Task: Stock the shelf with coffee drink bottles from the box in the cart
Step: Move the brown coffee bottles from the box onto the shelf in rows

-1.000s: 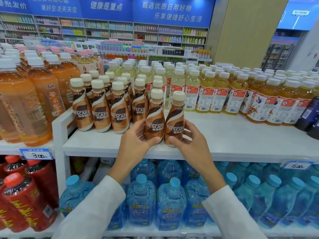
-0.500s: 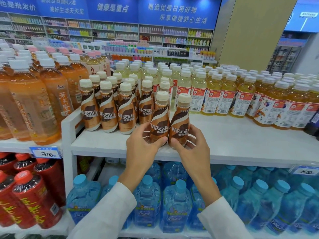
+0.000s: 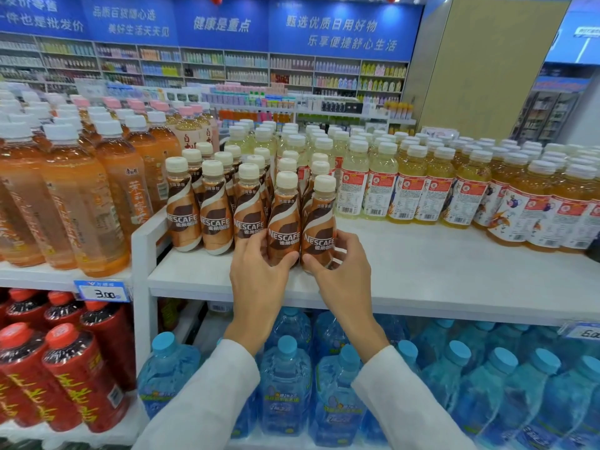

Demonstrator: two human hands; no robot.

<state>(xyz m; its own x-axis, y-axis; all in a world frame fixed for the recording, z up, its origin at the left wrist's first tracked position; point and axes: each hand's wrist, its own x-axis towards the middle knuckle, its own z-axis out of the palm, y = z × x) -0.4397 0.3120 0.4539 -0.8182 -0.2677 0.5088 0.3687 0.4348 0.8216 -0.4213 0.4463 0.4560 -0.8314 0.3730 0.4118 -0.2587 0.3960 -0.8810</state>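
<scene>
White shelf is carrying a block of brown coffee bottles toward its front left corner.
Left hand is gripping the frontmost left bottle; right hand is pinching the right bottle just beside it.

In the middle of the frame we see coffee bottles with brown and white swirls and cream caps, on a white shelf. At the left are orange tea bottles with white caps, at the lower left red bottles with yellow letters, along the bottom light blue water bottles.
</scene>
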